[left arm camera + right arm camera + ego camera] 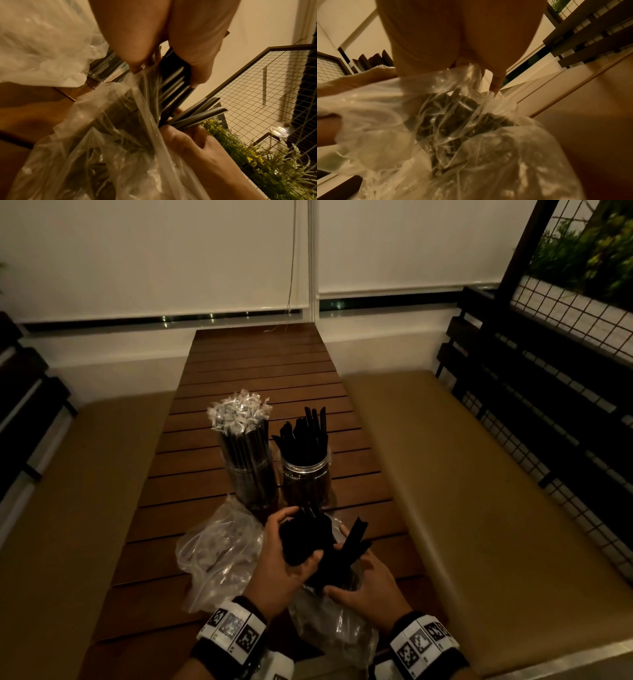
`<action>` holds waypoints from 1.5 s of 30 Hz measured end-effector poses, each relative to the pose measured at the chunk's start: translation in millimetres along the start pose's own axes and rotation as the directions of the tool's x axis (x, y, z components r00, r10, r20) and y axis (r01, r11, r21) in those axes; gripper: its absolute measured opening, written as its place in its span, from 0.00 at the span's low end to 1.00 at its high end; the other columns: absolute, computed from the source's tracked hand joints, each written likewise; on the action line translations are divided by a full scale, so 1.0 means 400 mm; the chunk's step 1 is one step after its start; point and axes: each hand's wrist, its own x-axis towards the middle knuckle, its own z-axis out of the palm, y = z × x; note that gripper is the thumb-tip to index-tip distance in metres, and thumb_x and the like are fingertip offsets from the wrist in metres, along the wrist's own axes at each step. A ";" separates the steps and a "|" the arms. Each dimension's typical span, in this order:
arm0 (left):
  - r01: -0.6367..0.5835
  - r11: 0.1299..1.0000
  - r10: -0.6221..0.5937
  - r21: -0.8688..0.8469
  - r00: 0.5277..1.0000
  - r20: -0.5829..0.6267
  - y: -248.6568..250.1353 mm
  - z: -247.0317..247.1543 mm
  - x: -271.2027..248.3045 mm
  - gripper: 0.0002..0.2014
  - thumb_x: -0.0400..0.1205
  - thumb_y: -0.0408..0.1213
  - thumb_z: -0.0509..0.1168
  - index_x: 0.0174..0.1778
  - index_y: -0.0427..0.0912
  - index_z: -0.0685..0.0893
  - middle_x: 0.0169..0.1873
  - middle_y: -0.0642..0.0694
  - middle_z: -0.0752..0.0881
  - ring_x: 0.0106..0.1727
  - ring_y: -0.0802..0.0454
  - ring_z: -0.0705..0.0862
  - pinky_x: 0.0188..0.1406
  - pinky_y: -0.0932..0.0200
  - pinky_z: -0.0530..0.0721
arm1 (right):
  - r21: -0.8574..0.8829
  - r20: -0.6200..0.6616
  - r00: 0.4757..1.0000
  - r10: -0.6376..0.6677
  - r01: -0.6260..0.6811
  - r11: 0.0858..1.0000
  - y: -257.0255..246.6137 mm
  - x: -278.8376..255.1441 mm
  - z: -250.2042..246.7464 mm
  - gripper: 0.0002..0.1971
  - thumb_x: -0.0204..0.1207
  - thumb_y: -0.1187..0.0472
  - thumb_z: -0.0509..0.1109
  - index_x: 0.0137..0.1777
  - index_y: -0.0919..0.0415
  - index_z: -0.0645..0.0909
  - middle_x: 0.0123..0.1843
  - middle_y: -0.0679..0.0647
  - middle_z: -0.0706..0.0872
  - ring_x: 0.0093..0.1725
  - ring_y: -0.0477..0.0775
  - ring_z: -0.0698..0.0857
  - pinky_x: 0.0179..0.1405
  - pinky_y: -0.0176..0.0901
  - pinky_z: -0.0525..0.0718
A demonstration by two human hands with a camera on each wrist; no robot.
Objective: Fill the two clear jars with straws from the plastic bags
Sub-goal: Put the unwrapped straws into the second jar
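Straws are what I have in both hands, but largest first: my slatted wooden table (260, 378) runs away from me between two tan bench cushions (479, 474). On its near end lie two clear plastic bags: the left bag (219, 549) rests crumpled on the slats, just near of the jars, and the right bag (329, 625) sits under my hands, dark straws showing through its film. Farther along stand the two clear jars, touching or nearly so. My left jar (255, 477) is packed with wrapped straws (239, 416), their pale paper tips bunched above the rim. My right jar (306, 481) holds bare black straws (305, 436) fanning upward, not yet full. My left hand (284, 563) curls round a bundle of black straws (305, 539) just above the right bag's mouth. My right hand (366, 580) grips the bag's mouth, fingers curled round the plastic and a few loose straws (197, 116) sticking out toward the right
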 end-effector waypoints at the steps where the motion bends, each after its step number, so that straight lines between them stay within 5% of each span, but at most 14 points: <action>1: 0.004 1.000 -0.004 0.016 1.000 -0.012 -0.005 -0.001 0.000 0.37 0.68 0.49 0.79 0.69 0.63 0.67 0.67 0.50 0.75 0.67 0.52 0.81 0.62 0.42 0.87 | 0.000 -0.008 1.000 -0.001 0.001 1.000 0.000 0.001 0.001 0.38 0.65 0.42 0.83 0.74 0.38 0.70 0.71 0.31 0.71 0.73 0.38 0.74 0.75 0.38 0.76; 3: 0.020 0.999 -0.019 0.048 0.999 -0.034 -0.013 -0.002 0.002 0.39 0.64 0.56 0.79 0.68 0.67 0.66 0.69 0.48 0.71 0.69 0.51 0.79 0.61 0.44 0.87 | 0.031 -0.008 1.000 -0.029 0.029 0.999 -0.006 0.005 -0.002 0.42 0.66 0.45 0.84 0.76 0.32 0.64 0.72 0.23 0.63 0.75 0.36 0.69 0.71 0.27 0.70; 5: 0.025 0.997 -0.022 0.070 0.999 -0.050 -0.017 0.001 0.004 0.40 0.63 0.56 0.79 0.68 0.68 0.65 0.70 0.49 0.70 0.70 0.55 0.77 0.63 0.48 0.87 | 0.045 0.013 0.996 -0.091 0.091 0.995 -0.024 0.012 -0.008 0.46 0.66 0.47 0.84 0.74 0.20 0.56 0.75 0.20 0.56 0.78 0.35 0.64 0.76 0.30 0.67; 7: 0.031 0.998 -0.029 0.057 0.999 -0.042 -0.020 0.008 0.008 0.43 0.65 0.51 0.80 0.73 0.64 0.62 0.72 0.52 0.70 0.72 0.58 0.75 0.68 0.51 0.83 | 0.094 0.032 0.994 -0.103 0.100 0.991 -0.033 0.023 -0.009 0.45 0.65 0.48 0.83 0.68 0.10 0.59 0.76 0.30 0.71 0.80 0.40 0.69 0.80 0.41 0.70; 9: 0.037 0.999 -0.037 0.029 0.999 -0.010 -0.020 0.017 0.012 0.47 0.69 0.44 0.80 0.77 0.63 0.57 0.72 0.60 0.69 0.72 0.70 0.73 0.67 0.63 0.79 | 0.162 0.003 0.998 -0.062 0.061 0.985 -0.033 0.032 -0.010 0.40 0.60 0.50 0.84 0.65 0.14 0.69 0.65 0.36 0.84 0.69 0.36 0.81 0.72 0.40 0.80; 13: 0.067 0.995 -0.062 -0.073 0.996 0.061 -0.013 0.026 0.022 0.55 0.70 0.36 0.80 0.79 0.64 0.44 0.70 0.71 0.64 0.66 0.88 0.68 0.56 0.84 0.76 | 0.167 0.020 0.999 -0.030 0.026 0.986 -0.021 0.055 -0.015 0.38 0.61 0.52 0.86 0.70 0.30 0.75 0.63 0.30 0.84 0.64 0.36 0.83 0.67 0.42 0.83; 18: 0.108 0.992 -0.104 -0.064 0.993 0.063 -0.009 0.025 0.028 0.57 0.64 0.49 0.79 0.75 0.73 0.40 0.80 0.52 0.66 0.79 0.62 0.69 0.75 0.61 0.71 | 0.325 0.081 0.993 -0.083 0.052 0.944 -0.033 0.071 -0.031 0.30 0.67 0.68 0.85 0.63 0.38 0.83 0.64 0.45 0.89 0.65 0.44 0.87 0.66 0.42 0.85; 22: 0.101 0.993 -0.097 -0.057 0.993 0.071 -0.017 0.033 0.026 0.55 0.68 0.40 0.80 0.78 0.68 0.45 0.75 0.58 0.71 0.74 0.70 0.71 0.78 0.57 0.69 | 0.366 0.213 0.970 -0.118 0.033 0.930 -0.050 0.090 -0.038 0.30 0.66 0.63 0.84 0.68 0.46 0.82 0.66 0.48 0.88 0.68 0.48 0.86 0.70 0.48 0.83; 25: 0.122 0.988 -0.118 -0.093 0.992 0.053 -0.041 0.044 0.015 0.50 0.68 0.42 0.79 0.82 0.56 0.57 0.75 0.54 0.74 0.76 0.58 0.74 0.77 0.48 0.73 | 0.165 0.262 0.963 -0.062 0.018 0.986 -0.046 0.103 -0.025 0.26 0.61 0.47 0.83 0.61 0.41 0.85 0.57 0.43 0.90 0.59 0.41 0.89 0.63 0.46 0.88; 28: 0.151 0.982 -0.147 -0.116 0.988 0.044 -0.045 0.051 0.010 0.34 0.72 0.35 0.78 0.71 0.55 0.72 0.64 0.57 0.84 0.67 0.61 0.82 0.64 0.62 0.83 | 0.071 0.259 0.966 -0.024 0.006 0.997 -0.032 0.115 -0.019 0.31 0.55 0.37 0.79 0.60 0.44 0.83 0.55 0.49 0.91 0.55 0.48 0.90 0.57 0.53 0.90; 32: 0.113 0.988 -0.111 -0.101 0.994 0.027 -0.036 0.049 0.017 0.26 0.73 0.28 0.76 0.61 0.54 0.74 0.57 0.55 0.86 0.60 0.67 0.85 0.52 0.71 0.84 | 0.138 0.187 0.982 0.018 -0.045 0.989 -0.016 0.111 -0.011 0.29 0.52 0.38 0.83 0.55 0.42 0.84 0.49 0.49 0.92 0.50 0.47 0.91 0.53 0.57 0.91; 37: 0.100 0.992 -0.100 -0.078 0.995 0.002 -0.043 0.027 0.015 0.30 0.69 0.42 0.77 0.63 0.63 0.72 0.62 0.53 0.82 0.65 0.56 0.83 0.61 0.52 0.85 | 0.383 0.102 0.994 0.041 -0.077 0.920 -0.028 0.099 -0.017 0.21 0.63 0.57 0.85 0.56 0.50 0.86 0.54 0.57 0.92 0.57 0.58 0.91 0.58 0.59 0.90; 41: 0.063 0.995 -0.064 -0.073 0.998 -0.005 -0.034 0.014 0.019 0.37 0.69 0.37 0.80 0.66 0.65 0.66 0.62 0.56 0.81 0.65 0.58 0.84 0.61 0.53 0.87 | 0.479 0.096 0.995 0.022 -0.066 0.875 -0.029 0.106 -0.021 0.26 0.66 0.61 0.85 0.64 0.56 0.83 0.60 0.56 0.91 0.62 0.56 0.90 0.63 0.58 0.88; 45: 0.048 0.996 -0.046 -0.072 0.999 0.024 -0.021 0.003 0.035 0.51 0.65 0.48 0.80 0.79 0.62 0.56 0.65 0.57 0.80 0.67 0.61 0.82 0.63 0.59 0.83 | 0.466 0.098 0.995 0.004 -0.050 0.883 -0.040 0.111 -0.021 0.28 0.64 0.60 0.85 0.64 0.52 0.81 0.60 0.53 0.90 0.62 0.52 0.89 0.63 0.54 0.88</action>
